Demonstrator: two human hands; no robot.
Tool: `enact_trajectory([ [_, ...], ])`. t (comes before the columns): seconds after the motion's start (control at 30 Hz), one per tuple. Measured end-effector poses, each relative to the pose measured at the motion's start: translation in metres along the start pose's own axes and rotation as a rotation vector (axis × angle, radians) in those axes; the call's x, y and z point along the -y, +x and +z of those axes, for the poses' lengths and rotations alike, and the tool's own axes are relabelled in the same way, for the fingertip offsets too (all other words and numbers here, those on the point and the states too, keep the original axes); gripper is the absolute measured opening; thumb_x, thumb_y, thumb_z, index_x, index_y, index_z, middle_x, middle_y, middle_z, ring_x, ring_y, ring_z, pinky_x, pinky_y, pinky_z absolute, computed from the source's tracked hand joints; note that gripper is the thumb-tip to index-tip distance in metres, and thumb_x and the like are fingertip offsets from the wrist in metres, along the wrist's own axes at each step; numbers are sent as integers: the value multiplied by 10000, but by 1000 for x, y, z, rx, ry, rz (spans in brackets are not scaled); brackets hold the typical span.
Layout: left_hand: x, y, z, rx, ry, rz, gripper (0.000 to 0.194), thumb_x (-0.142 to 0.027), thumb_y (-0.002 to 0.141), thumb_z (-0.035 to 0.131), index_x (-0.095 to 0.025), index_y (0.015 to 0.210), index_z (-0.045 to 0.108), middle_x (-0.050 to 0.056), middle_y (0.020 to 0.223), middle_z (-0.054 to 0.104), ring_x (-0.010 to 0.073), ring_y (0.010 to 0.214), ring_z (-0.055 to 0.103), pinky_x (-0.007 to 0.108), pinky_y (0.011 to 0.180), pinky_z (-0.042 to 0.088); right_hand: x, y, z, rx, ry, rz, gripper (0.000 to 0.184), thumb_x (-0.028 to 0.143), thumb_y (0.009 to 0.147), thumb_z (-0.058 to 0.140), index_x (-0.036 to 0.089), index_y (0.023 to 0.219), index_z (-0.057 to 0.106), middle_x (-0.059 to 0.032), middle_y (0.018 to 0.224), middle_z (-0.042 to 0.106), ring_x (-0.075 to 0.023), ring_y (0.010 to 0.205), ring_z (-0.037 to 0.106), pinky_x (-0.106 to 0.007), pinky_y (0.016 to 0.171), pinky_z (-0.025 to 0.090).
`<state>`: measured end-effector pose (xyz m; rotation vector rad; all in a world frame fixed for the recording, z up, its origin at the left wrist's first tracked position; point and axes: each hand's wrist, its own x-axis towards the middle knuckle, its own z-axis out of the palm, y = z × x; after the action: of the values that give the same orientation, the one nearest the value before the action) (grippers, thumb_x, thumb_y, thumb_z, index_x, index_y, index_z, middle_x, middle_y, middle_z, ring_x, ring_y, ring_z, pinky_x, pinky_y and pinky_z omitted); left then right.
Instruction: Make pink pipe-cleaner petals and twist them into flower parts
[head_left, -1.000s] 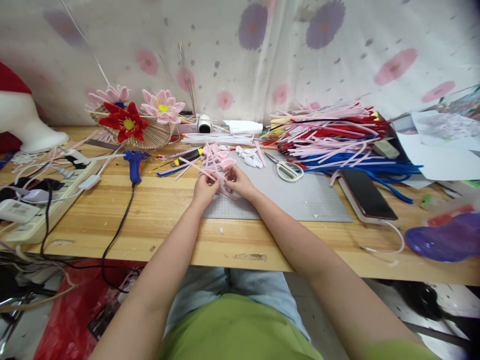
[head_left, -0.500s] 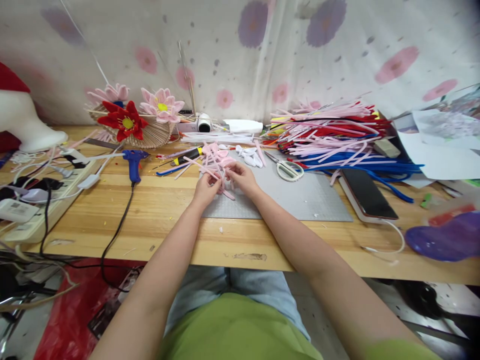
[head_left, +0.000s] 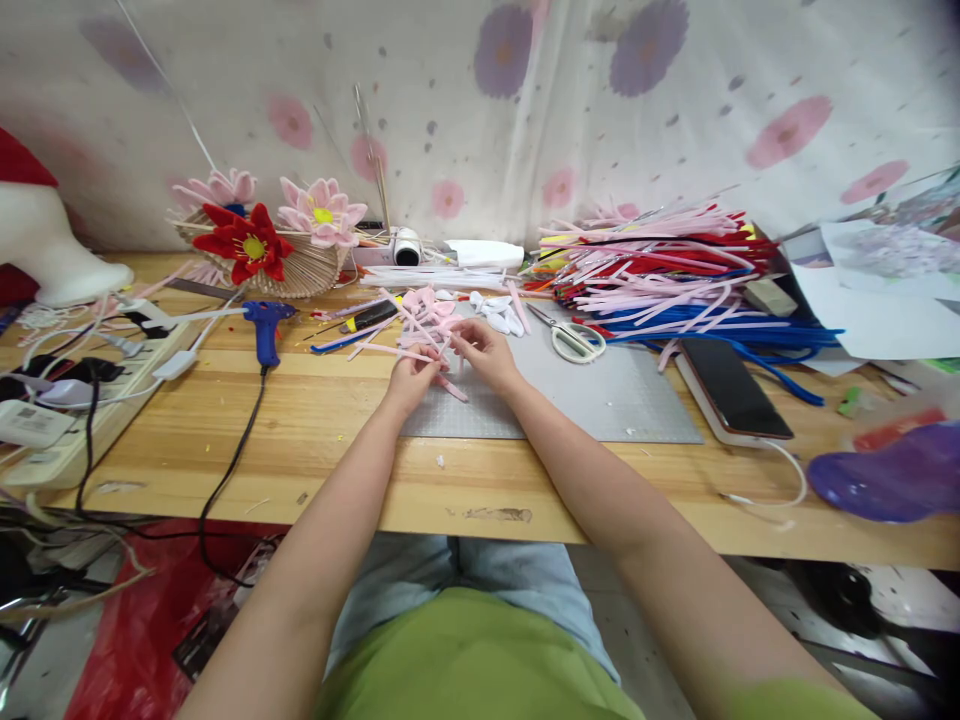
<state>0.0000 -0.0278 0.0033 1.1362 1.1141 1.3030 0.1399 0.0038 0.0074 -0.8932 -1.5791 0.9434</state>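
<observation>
Several pink pipe cleaners (head_left: 394, 350) cross between my hands, above the left part of a grey cutting mat (head_left: 585, 400). My left hand (head_left: 412, 380) is closed round them, one strand poking out to the left. Thumb and fingers of my right hand (head_left: 484, 350) pinch the same pink strands close by; the exact grip is partly hidden by the fingers. Just beyond my hands lie looped pink pipe-cleaner petals (head_left: 424, 303), with white petals (head_left: 499, 312) to their right.
Scissors (head_left: 576, 342) lie on the mat's back edge, before a heap of coloured pipe cleaners (head_left: 660, 260). A phone (head_left: 731, 390) rests at right. A blue glue gun (head_left: 266, 330), power strip (head_left: 97, 400) and finished red flower (head_left: 251, 243) are at left.
The pink strands have turned between my fingers; one that pointed up and left now lies flatter, while another stands up behind. Both hands stay nearly in place.
</observation>
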Motion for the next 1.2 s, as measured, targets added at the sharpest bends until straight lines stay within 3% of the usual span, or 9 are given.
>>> enact_trajectory([
  [0.17, -5, -3, 1, 37, 10, -60, 218, -219, 629, 649, -170, 768, 488, -49, 527, 562, 92, 397, 530, 209, 392, 452, 8, -3, -4, 31, -288, -209, 238, 279, 803, 522, 192, 976, 661, -47, 901, 659, -119, 743, 577, -245, 680, 449],
  [0.33, -7, -3, 3, 77, -27, -19, 245, -307, 642, 678, -170, 774, 524, -74, 472, 514, 66, 308, 436, 202, 331, 398, 10, -2, -5, 49, -375, -261, 244, 254, 813, 511, 186, 975, 680, -59, 891, 666, -130, 751, 582, -248, 678, 449],
  [0.47, -7, 0, 5, 60, -36, 30, 270, -362, 638, 695, -164, 748, 547, -103, 394, 437, 44, 264, 350, 205, 337, 405, 10, -2, -1, 49, -339, -224, 246, 268, 806, 521, 171, 960, 686, -66, 870, 667, -141, 778, 588, -253, 693, 452],
  [0.67, -9, 4, 4, -155, -111, 26, 296, -342, 602, 731, -162, 659, 504, -115, 385, 420, 30, 251, 297, 229, 370, 453, 5, -2, 5, 165, -210, -44, 325, 230, 802, 479, 167, 1073, 648, -48, 897, 677, -129, 758, 589, -256, 723, 454],
  [0.8, -9, 7, 4, -222, -187, 18, 323, -348, 607, 735, -159, 641, 475, -100, 463, 485, 9, 263, 292, 210, 380, 445, 3, -2, 9, 234, -258, -65, 339, 199, 816, 448, 195, 1098, 636, -45, 940, 670, -148, 845, 585, -272, 782, 438],
  [0.93, -11, 9, 6, -239, -302, 20, 298, -351, 638, 722, -147, 680, 508, -95, 491, 502, 0, 286, 313, 190, 423, 445, 8, -4, 12, 172, -307, -136, 448, 247, 806, 505, 228, 1254, 487, -65, 1074, 610, -127, 769, 554, -268, 741, 436],
  [1.03, -15, 8, 8, -195, -389, 0, 271, -366, 673, 700, -140, 748, 570, -63, 521, 559, 10, 334, 376, 174, 443, 440, 10, -4, 15, 116, -254, -55, 620, 297, 742, 600, 228, 1308, 356, -82, 1147, 553, -86, 621, 505, -248, 626, 430],
  [1.1, -18, 7, 7, -172, -416, -7, 266, -382, 697, 679, -142, 769, 591, -14, 640, 643, 5, 359, 384, 160, 427, 422, 9, -3, 15, 175, -221, 23, 532, 314, 744, 596, 218, 1232, 408, -53, 1057, 585, -82, 605, 500, -237, 607, 419],
  [1.2, -20, 7, 3, -185, -415, 16, 254, -379, 698, 680, -151, 746, 579, 2, 759, 675, -15, 355, 335, 138, 368, 353, 7, -1, 12, 335, -226, 97, 222, 342, 824, 483, 168, 936, 564, 16, 702, 574, -87, 580, 482, -213, 587, 380],
])
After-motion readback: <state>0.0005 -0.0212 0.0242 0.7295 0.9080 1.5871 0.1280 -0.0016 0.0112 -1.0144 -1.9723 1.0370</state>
